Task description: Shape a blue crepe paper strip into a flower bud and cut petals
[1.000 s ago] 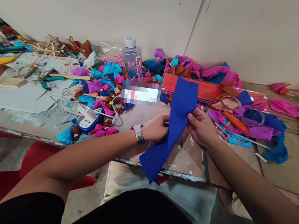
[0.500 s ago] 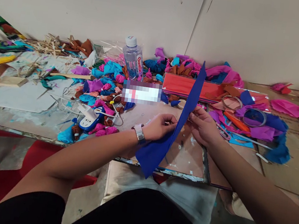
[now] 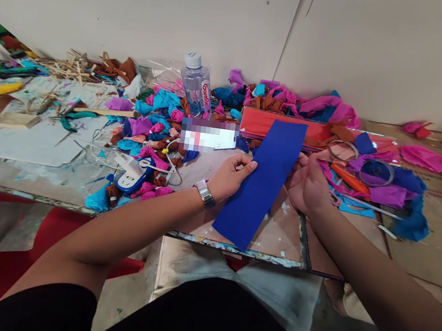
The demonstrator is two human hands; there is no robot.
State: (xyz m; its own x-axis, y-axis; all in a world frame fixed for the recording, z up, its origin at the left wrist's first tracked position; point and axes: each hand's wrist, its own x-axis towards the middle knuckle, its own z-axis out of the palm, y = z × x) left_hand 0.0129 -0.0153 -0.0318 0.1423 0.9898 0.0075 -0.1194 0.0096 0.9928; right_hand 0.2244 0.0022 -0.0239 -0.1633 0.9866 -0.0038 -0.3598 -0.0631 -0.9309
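A flat, deep-blue paper strip (image 3: pixel 261 185) is held slanting above the table's front part, its broad face toward me. My left hand (image 3: pixel 231 177) pinches its left edge, thumb on the near face and the other fingers curled. At the opposite edge is my right hand (image 3: pixel 307 184), fingers bent in against the strip; some fingertips are hidden behind it. Beyond the strip's upper end lies a packet of red-orange sheets (image 3: pixel 257 124). A phone (image 3: pixel 227 138), partly blurred out, rests on the table left of the strip.
A water bottle (image 3: pixel 196 88) stands at the back. Colourful crumpled pieces and a blue power strip (image 3: pixel 135 178) lie to the left. Tape rings (image 3: pixel 376 173), an orange cutter (image 3: pixel 349 181) and more scraps lie at right. A yellow-handled tool (image 3: pixel 2 90) is far left.
The blue strip has turned from nearly edge-on to face me and now looks flat and wide. Its top end has come lower. Both hands have shifted only slightly.
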